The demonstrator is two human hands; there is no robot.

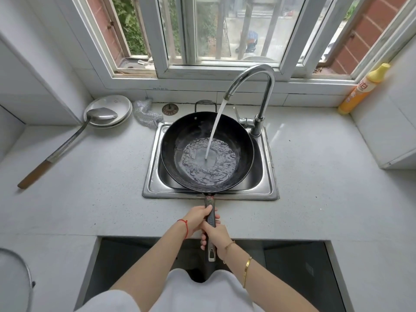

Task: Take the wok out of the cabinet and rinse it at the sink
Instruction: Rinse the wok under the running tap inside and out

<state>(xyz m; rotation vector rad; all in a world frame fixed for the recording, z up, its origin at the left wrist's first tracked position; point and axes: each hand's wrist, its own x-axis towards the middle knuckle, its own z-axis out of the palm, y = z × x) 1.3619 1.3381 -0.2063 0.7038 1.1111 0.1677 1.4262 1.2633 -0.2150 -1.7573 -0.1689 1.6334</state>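
Head view: a pale speckled bench (90, 188) runs under a white-framed window (202, 41), with one steel sink (269, 176) set into it at centre. One black wok (180, 136) sits over the sink basin, water pooling inside under the stream from one curved tap (263, 86). The wok's handle (211, 219) points to 6 o'clock, and both grips are wrapped tight around it: left hand (198, 218) nearer the pan, right hand (217, 236) just behind. At 10 o'clock lie stacked plates (121, 104) and one ladle (67, 145); at 2 o'clock, one yellow bottle (362, 88).
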